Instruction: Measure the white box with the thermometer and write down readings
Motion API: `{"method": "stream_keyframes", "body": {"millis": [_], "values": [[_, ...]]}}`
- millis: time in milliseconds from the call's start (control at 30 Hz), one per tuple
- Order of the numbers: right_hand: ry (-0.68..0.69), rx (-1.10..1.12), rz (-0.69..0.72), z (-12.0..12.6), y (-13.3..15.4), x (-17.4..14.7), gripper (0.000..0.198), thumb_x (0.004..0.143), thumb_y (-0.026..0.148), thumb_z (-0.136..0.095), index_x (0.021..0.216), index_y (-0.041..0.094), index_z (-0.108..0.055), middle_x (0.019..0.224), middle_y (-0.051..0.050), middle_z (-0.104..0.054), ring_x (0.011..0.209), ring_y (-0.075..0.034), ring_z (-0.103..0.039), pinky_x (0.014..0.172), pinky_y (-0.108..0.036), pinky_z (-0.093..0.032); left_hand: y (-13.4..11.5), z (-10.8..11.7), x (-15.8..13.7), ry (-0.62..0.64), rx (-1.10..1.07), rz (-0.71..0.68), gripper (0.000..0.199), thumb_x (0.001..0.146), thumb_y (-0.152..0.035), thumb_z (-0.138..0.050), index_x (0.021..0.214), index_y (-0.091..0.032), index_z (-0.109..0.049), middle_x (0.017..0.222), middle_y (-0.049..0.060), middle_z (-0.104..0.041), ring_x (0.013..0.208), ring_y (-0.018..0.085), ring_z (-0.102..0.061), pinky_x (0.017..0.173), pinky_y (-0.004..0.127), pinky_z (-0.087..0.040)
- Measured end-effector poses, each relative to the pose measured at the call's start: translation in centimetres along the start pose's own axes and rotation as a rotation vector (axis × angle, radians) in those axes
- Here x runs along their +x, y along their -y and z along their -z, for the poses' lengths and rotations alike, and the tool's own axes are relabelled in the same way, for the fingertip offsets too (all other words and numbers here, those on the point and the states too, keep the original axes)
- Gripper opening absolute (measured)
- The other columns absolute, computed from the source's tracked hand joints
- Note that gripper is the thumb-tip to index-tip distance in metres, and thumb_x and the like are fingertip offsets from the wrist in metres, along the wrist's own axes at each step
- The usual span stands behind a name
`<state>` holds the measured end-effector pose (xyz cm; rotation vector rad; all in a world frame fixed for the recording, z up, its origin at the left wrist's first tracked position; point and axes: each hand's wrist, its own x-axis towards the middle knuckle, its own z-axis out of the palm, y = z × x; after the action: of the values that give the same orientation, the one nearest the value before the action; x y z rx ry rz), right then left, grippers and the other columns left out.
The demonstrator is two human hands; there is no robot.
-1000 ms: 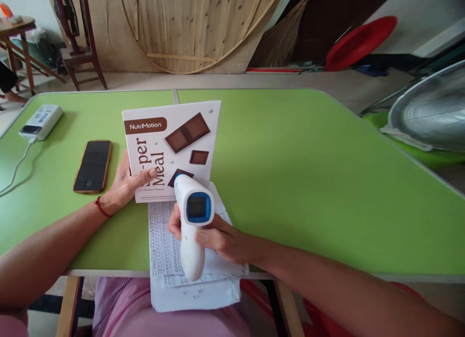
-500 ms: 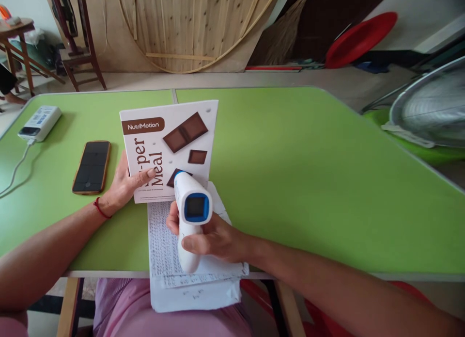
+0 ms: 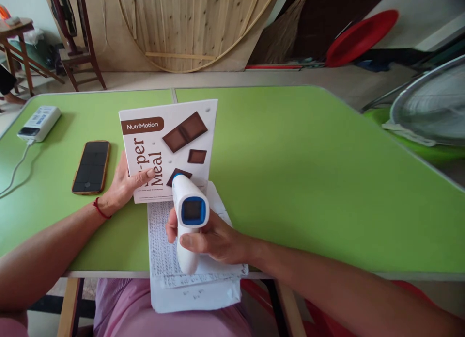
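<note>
My left hand (image 3: 123, 184) grips a white NutriMotion box (image 3: 187, 167) by its lower left side, thumb across the printed front and the other fingers hidden behind. Chocolate pieces are pictured on the box, which stands tilted up over the table. In my right hand (image 3: 214, 237) is a white and blue infrared thermometer (image 3: 189, 189), held by its handle. Its nose points at the lower part of the box; whether they touch I cannot tell. The small screen facing me looks dark. Beneath both lie handwritten papers (image 3: 162, 245), overhanging the table's front edge.
On the green table (image 3: 308, 182), a phone (image 3: 90, 167) in an orange-edged case lies left of the box. A white power bank (image 3: 39, 123) with a cable sits farther left. Beyond the table are a wooden chair (image 3: 80, 56) and a red round item (image 3: 363, 39); a large fan-like object (image 3: 432, 104) stands right.
The thermometer in my right hand has shifted very slightly left and turned a little. The box and my left hand stay almost where they were.
</note>
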<state>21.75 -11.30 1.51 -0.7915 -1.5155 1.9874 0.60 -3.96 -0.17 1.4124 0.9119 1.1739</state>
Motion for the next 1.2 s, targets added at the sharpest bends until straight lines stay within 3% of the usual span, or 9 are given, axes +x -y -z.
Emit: {"method": "stream_keyframes", "body": {"millis": [233,433,633,800,1000,1200], "values": [[-0.021,0.015,0.008,0.0,-0.1,0.1,0.021,0.072,0.036,-0.07,0.078,0.019,-0.059,0.075,0.0,-0.059,0.07,-0.014,-0.053,0.065,-0.03,-0.043,-0.3,-0.1,0.0,0.014,0.001,-0.027,0.043,0.077,-0.048,-0.079,0.102,-0.018,-0.061,0.088,0.007,-0.072,0.106,0.032,-0.067,0.089,0.045,-0.056],[-0.014,0.01,-0.001,-0.1,0.1,0.1,0.021,0.074,0.036,-0.07,0.078,0.019,-0.058,0.075,0.0,-0.059,0.071,-0.014,-0.053,0.066,-0.031,-0.044,-0.3,-0.2,0.0,0.012,-0.014,-0.02,0.053,0.077,-0.045,-0.08,0.117,-0.019,-0.057,0.095,0.007,-0.072,0.104,0.03,-0.068,0.088,0.044,-0.057],[-0.02,0.028,0.002,0.0,0.0,0.3,0.029,0.072,0.042,-0.076,0.078,0.019,-0.058,0.076,0.0,-0.059,0.071,-0.014,-0.054,0.066,-0.031,-0.044,-0.5,-0.2,0.0,0.015,0.012,-0.012,0.047,0.076,-0.048,-0.08,0.106,-0.017,-0.06,0.096,0.009,-0.072,0.104,0.03,-0.067,0.086,0.042,-0.056],[-0.037,-0.017,0.03,0.1,-0.2,0.2,0.027,0.073,0.041,-0.073,0.08,0.019,-0.06,0.077,-0.001,-0.061,0.073,-0.015,-0.055,0.066,-0.032,-0.044,-0.6,-0.1,0.1,0.018,0.014,-0.015,0.047,0.076,-0.048,-0.08,0.106,-0.016,-0.062,0.112,0.012,-0.069,0.102,0.03,-0.067,0.085,0.043,-0.056],[-0.017,-0.013,0.02,0.1,-0.2,0.2,0.024,0.075,0.04,-0.071,0.081,0.019,-0.061,0.077,-0.001,-0.062,0.073,-0.015,-0.055,0.065,-0.031,-0.044,-1.6,0.8,0.8,0.165,0.064,-0.005,0.047,0.076,-0.041,-0.082,0.111,-0.015,-0.064,0.118,0.013,-0.068,0.103,0.029,-0.066,0.085,0.039,-0.056],[0.013,-0.153,0.017,0.9,0.8,-0.9,0.028,0.074,0.04,-0.073,0.087,0.02,-0.058,0.078,0.0,-0.058,0.07,-0.013,-0.052,0.061,-0.028,-0.045,-3.7,1.6,1.7,0.378,0.182,0.066,0.038,0.076,-0.035,-0.081,0.103,-0.015,-0.067,0.101,0.01,-0.073,0.088,0.026,-0.069,0.07,0.034,-0.058]]}}
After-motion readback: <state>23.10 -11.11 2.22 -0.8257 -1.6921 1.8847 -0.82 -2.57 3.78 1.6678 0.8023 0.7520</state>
